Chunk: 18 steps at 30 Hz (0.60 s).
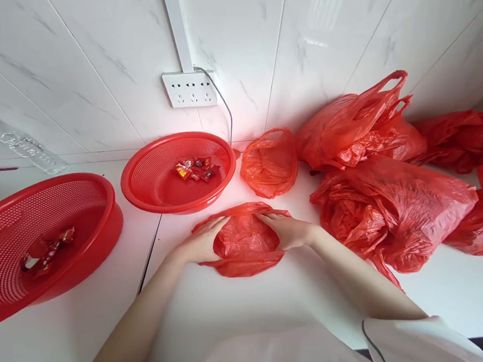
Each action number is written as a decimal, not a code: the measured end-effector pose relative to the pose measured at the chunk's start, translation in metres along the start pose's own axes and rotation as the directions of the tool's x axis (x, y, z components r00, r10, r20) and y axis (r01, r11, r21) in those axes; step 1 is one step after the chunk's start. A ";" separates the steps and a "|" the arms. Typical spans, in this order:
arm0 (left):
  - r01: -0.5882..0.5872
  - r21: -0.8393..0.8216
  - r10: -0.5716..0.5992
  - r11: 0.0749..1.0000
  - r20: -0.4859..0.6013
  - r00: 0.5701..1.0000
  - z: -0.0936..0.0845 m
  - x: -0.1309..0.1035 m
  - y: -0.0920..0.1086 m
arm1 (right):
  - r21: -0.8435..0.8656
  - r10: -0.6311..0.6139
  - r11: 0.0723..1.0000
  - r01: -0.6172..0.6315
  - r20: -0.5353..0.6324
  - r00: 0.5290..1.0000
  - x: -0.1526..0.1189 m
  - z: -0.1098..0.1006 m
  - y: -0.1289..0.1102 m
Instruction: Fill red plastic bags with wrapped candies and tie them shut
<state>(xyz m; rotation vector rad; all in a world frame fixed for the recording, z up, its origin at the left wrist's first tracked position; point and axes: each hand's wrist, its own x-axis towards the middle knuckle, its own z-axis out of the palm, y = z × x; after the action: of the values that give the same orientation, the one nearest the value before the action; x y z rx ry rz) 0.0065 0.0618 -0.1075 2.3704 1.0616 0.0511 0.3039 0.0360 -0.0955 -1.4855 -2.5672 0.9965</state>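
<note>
A red plastic bag (246, 236) lies on the white table in front of me, its mouth spread wide towards me. My left hand (203, 242) is at the left side of the mouth, fingers and thumb stretched apart against the thin plastic. On the opposite side my right hand (287, 232) is spread in the same way, with its fingertips at the bag's far rim. Both hands touch the bag without closing round it. Just behind it stands another red plastic bag (270, 170) with its top open.
Two red perforated baskets, a middle one (184, 203) and a left one (115, 214), hold several wrapped sweets (198, 169). Filled red bags (359, 131) crowd the right. A clear bottle (31, 150) leans at the wall, below and left of a socket strip (190, 89).
</note>
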 end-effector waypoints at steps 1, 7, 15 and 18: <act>-0.010 -0.045 0.009 0.999 -0.026 1.000 -0.001 0.000 -0.001 | 0.075 -0.062 0.995 0.062 -0.003 0.998 0.000 -0.001 0.005; -0.108 -0.330 0.058 0.938 -0.156 0.986 0.001 0.003 -0.001 | 0.183 -0.103 0.976 0.115 -0.075 0.992 0.002 0.003 0.019; -0.057 -0.997 -0.624 -0.054 -0.011 0.781 -0.028 -0.005 0.012 | 0.023 -0.178 0.982 0.190 -0.253 0.951 0.000 -0.005 0.006; -0.098 -0.965 -0.651 -0.242 0.087 0.754 -0.042 -0.007 0.021 | -0.013 -0.247 0.966 0.257 -0.334 0.910 -0.007 -0.019 -0.015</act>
<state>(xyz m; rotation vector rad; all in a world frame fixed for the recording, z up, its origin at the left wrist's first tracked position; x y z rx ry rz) 0.0056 0.0644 -0.0600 0.4245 1.0861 1.0172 0.3021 0.0353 -0.0709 -1.1554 -2.4042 0.6814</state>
